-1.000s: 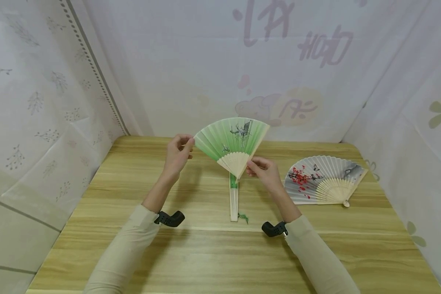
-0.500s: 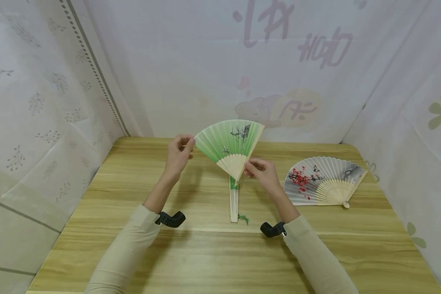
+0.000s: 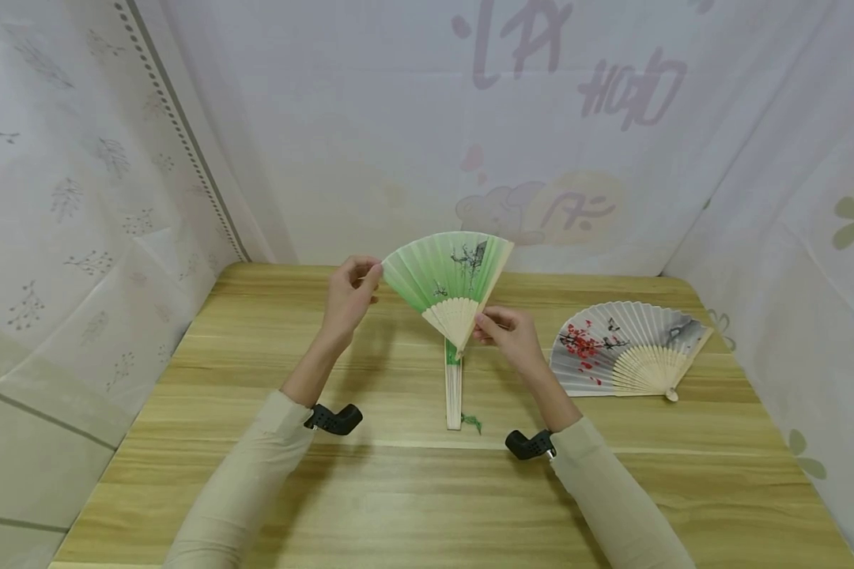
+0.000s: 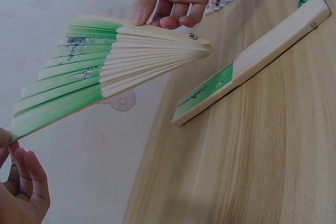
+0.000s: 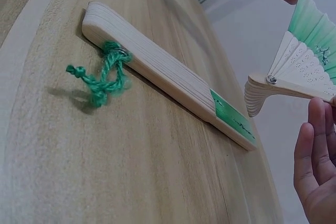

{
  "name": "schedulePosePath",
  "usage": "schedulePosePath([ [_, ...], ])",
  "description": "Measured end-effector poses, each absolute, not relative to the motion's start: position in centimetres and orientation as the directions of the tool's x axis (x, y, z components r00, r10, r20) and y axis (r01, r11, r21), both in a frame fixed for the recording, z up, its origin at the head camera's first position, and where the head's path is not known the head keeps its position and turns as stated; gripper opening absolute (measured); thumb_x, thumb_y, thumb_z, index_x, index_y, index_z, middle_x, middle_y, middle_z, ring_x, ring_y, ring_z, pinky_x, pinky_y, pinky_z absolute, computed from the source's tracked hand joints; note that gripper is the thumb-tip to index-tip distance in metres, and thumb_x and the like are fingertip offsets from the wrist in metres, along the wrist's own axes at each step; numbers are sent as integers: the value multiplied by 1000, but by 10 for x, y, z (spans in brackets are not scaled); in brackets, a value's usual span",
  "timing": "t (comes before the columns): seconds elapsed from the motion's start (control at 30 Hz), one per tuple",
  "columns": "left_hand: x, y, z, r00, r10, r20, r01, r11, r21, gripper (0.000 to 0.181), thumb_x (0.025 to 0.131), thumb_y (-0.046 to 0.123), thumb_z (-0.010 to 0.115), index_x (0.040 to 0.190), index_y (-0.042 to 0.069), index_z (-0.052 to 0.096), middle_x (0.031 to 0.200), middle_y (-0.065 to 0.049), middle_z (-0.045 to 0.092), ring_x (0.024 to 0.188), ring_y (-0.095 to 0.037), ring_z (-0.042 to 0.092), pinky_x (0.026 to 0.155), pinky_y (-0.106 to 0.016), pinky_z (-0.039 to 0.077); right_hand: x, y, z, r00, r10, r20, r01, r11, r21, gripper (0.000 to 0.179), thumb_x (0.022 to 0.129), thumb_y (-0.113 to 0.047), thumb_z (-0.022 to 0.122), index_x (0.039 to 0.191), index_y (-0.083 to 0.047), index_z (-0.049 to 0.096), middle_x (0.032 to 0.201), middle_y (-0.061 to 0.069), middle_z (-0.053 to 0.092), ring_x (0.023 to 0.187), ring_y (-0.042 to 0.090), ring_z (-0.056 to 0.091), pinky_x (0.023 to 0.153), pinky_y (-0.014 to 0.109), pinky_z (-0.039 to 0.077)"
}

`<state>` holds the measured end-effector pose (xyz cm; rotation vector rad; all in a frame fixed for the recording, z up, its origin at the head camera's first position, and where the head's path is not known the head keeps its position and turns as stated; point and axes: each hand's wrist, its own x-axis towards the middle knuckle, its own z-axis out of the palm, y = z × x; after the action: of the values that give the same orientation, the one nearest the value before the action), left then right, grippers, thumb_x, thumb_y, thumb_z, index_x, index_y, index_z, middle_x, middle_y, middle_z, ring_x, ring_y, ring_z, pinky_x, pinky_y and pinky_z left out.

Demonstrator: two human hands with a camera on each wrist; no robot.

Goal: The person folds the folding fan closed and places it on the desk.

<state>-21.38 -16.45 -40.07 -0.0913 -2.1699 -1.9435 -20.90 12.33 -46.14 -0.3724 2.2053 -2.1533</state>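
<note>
Held up above the table is a partly spread green folding fan (image 3: 444, 273) with pale ribs and a dark branch print. My left hand (image 3: 349, 296) pinches its upper left corner between thumb and fingers. On the other side, my right hand (image 3: 510, 332) pinches the right outer rib, a little above the pivot. Below hangs no tassel that I can see. Beneath it a folded green fan (image 3: 453, 395) lies on the table, with a green tassel (image 5: 105, 74) at its ribbed end. In the left wrist view the spread fan (image 4: 100, 66) shows edge-on, clear of the folded one.
A grey folding fan (image 3: 626, 348) with red blossoms lies spread on the table to the right. The wooden table (image 3: 398, 506) meets printed cloth (image 3: 341, 158) at the back and both sides. Black wrist cameras (image 3: 336, 420) sit on both wrists.
The green fan has narrowed slightly, its right edge moving left with my right hand. My left hand has shifted a little to the right with its corner.
</note>
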Motion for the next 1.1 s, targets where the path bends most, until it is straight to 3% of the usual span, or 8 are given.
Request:
schedulePosePath([
  [0.27,-215,-159,-392,-976,-85,202,193,97,976,28,105,12,59,124,-8,59,114,-28,61,79,-12,53,74,-37,55,-208,123,-462,-971,-187,147,-152,15,-988,18,100,-8,67,104,10,72,88,24,69,76,23,69,77,48,60],
  [0.5,-219,-156,-398,-969,-100,226,217,86,972,27,103,17,64,119,-4,62,108,-18,64,80,-14,56,70,-31,55,-207,123,-462,-971,-191,144,-148,11,-989,20,100,-6,67,106,12,71,89,25,70,77,23,70,76,42,60],
  [0.77,-221,-153,-397,-965,-110,237,231,64,971,20,102,16,66,115,1,64,103,-12,67,79,-15,58,67,-29,53,-208,123,-461,-968,-219,124,-133,23,-991,19,100,-1,64,109,16,69,92,31,68,79,27,70,81,57,56],
  [1.1,-224,-152,-397,-967,-117,225,218,65,974,21,102,14,66,114,-3,64,104,-14,67,79,-15,58,65,-25,52,-206,122,-461,-971,-206,118,-129,42,-991,22,101,-8,66,109,11,71,92,27,69,78,22,69,79,50,59],
])
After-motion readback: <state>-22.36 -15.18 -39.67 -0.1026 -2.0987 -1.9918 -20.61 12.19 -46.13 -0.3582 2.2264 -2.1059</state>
